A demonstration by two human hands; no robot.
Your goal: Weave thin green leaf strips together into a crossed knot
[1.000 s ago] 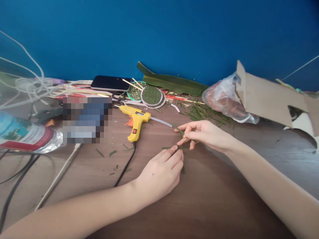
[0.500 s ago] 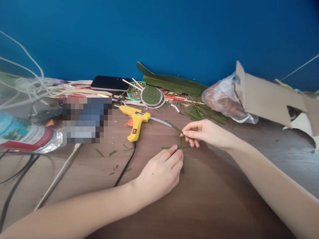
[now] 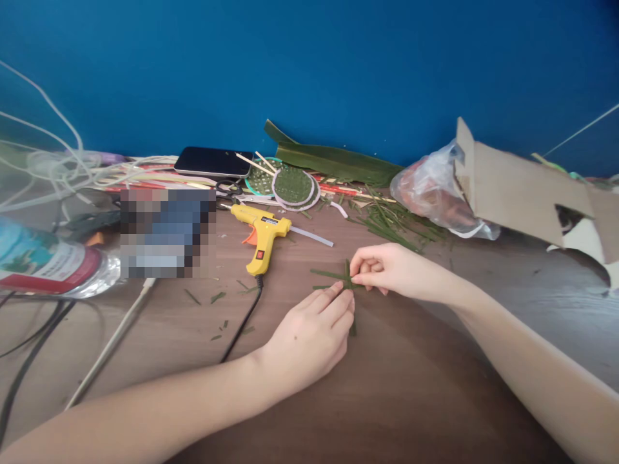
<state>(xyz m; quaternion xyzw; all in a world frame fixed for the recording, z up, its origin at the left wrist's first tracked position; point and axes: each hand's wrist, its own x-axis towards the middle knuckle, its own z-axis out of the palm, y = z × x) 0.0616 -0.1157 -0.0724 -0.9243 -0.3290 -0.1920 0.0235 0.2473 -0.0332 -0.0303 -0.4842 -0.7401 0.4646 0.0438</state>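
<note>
Thin green leaf strips (image 3: pixel 333 276) lie crossed on the brown table (image 3: pixel 396 386) between my two hands. My left hand (image 3: pixel 314 338) rests on the table with its fingers pressed flat together on the crossed strips, pinning them down. Just to the right, my right hand (image 3: pixel 389 270) is closed in a pinch on one strip that lies level and points left. A yellow glue gun (image 3: pixel 261 235) stands to the left of the strips, its black cord (image 3: pixel 242 322) running toward me.
A pile of green strips (image 3: pixel 391 222), long leaves (image 3: pixel 333 161), woven round discs (image 3: pixel 293 185) and a phone (image 3: pixel 213 161) lie at the back. A plastic bag (image 3: pixel 435 190) and cardboard (image 3: pixel 522 190) sit on the right. A bottle (image 3: pixel 48 261), cables and a stick (image 3: pixel 111 345) are on the left.
My right hand has come down and left with its strip, from tilted up near the glue stick to lying level across the others. My left hand has stayed put.
</note>
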